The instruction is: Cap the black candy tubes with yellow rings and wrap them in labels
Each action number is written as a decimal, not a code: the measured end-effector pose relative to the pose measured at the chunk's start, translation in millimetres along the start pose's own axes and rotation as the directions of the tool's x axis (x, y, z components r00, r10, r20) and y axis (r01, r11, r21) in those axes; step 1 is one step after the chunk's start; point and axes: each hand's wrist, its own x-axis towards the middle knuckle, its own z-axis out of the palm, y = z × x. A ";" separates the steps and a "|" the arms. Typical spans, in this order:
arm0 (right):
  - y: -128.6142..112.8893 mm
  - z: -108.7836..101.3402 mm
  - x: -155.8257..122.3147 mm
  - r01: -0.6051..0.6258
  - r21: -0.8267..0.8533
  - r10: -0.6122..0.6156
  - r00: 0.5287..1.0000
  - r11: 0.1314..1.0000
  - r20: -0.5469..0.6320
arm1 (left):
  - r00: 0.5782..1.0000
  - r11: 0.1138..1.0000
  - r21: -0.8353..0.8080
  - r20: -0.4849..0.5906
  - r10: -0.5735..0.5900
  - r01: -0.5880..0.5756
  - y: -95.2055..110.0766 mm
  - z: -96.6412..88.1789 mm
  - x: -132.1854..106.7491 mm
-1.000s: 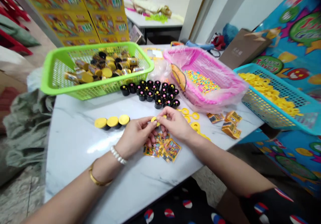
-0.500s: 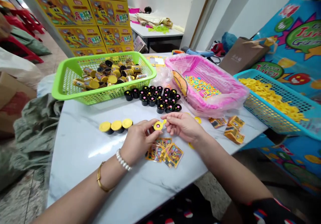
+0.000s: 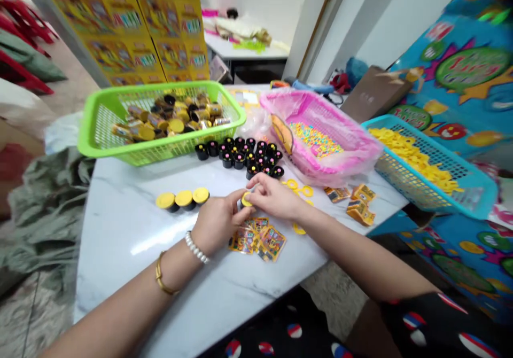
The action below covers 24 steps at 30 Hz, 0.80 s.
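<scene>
Yellow cap [image 3: 246, 200] is pinched between your left hand [image 3: 218, 222] and right hand [image 3: 274, 196] above the marble bench [image 3: 120, 251]; three black tubs [image 3: 184, 200] on the left wear caps, but the far bunch of black tubs [image 3: 240, 157] has none yet.

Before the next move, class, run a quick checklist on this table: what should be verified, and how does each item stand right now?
1. Hands on the piece: ok. The left hand and right hand both touch the small yellow cap.
2. Three capped black pots: ok. They stand upright in a row, yellow caps on.
3. Contents of the grouped black pots: cannot tell. Too small to see.
4. Printed sachets: not ok. They overlap in a loose pile below the hands.
5. Loose yellow rings: not ok. They lie on the marble table, outside the teal basket.
</scene>
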 end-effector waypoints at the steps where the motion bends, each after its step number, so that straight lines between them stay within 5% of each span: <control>1: 0.1 2.2 -3.3 0.021 -0.031 -0.022 0.999 0.999 -0.025 | 1.000 1.000 0.019 -0.002 -0.019 0.019 1.4 -0.6 -0.5; 8: 7.1 -11.2 -40.5 0.082 -0.011 -0.083 0.980 0.997 -0.180 | 0.992 0.994 0.080 -0.108 -0.067 0.076 0.3 -7.8 -7.2; 13: 12.8 -50.0 -35.8 0.050 -0.298 -0.202 0.839 0.953 -0.506 | 0.982 0.975 0.173 -0.151 -0.111 0.137 -12.3 -19.4 -5.2; 20: 16.3 -48.2 -32.0 0.074 -0.387 -0.262 0.848 0.919 -0.460 | 0.973 0.955 0.268 -0.218 -0.071 0.129 -0.9 -20.9 -10.2; 24: 25.8 -50.1 -28.8 0.048 -0.489 -0.333 0.789 0.871 -0.517 | 0.909 0.906 0.423 -0.385 0.161 0.019 12.3 -21.3 3.1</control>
